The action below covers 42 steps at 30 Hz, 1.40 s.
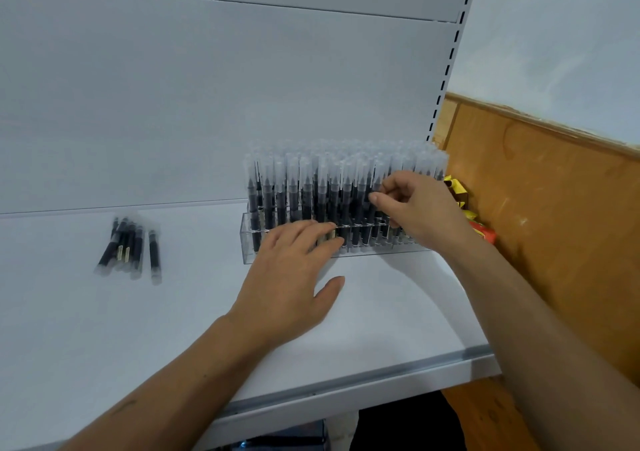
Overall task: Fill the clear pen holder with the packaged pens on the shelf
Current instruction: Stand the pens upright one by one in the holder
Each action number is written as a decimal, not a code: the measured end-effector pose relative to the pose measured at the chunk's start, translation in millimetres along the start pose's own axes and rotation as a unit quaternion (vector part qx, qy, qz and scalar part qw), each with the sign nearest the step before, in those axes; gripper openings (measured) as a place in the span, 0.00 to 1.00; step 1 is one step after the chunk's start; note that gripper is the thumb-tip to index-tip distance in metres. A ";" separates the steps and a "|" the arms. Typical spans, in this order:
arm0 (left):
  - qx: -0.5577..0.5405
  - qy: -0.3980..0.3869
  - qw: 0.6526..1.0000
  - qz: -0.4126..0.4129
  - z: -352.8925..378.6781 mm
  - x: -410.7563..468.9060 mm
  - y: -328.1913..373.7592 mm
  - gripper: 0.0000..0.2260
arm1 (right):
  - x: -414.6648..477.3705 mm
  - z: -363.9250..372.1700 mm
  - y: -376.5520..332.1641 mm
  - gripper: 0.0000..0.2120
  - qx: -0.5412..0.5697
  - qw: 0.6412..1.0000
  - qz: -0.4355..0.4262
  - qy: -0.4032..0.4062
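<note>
Head view: right hand (412, 204), masking the holder (247, 242) at centre right, pinches a pen (376, 177); left hand (291, 277), fingers straight, rests on its front; loose pens (128, 246) at left are blurred.

clear glossy plastic pen holder (247, 242), matt white metal shelf (104, 312), scuffed wooden panel (554, 225)

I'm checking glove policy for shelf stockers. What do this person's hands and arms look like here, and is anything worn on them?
The left hand and right hand are bare: no gloves, rings or watch show. The left forearm and right forearm are bare too, with no sleeves in view. A faint dark streak marks the left forearm.
</note>
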<state>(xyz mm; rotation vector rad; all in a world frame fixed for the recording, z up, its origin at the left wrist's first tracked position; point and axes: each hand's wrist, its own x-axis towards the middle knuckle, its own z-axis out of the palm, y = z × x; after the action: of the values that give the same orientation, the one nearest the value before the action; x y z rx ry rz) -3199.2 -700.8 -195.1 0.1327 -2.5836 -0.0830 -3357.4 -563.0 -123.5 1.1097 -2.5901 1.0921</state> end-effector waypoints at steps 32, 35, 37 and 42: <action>-0.020 -0.008 0.912 -0.410 -106.2 -93.9 -160.0 0.13 | -20.0 146.8 -169.9 0.16 -0.076 0.948 -0.170 -0.259; -0.027 -0.011 0.889 -0.456 -99.8 -97.4 -179.4 0.19 | -11.3 181.8 -182.3 0.18 -0.053 0.956 -0.161 -0.240; -0.041 -0.008 0.881 -0.470 -95.5 -93.1 -186.3 0.21 | -7.5 199.0 -185.6 0.17 -0.085 0.953 -0.165 -0.240; -0.046 -0.060 0.867 -0.493 -90.4 -68.4 -205.6 0.19 | 0.3 215.2 -178.5 0.12 -0.084 0.959 -0.187 -0.197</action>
<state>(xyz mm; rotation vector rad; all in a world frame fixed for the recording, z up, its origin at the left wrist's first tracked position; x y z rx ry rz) -3077.6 -900.3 -171.7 1.4280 -2.3430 -0.5947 -3203.0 -789.5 -178.7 1.8298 -2.5146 0.6042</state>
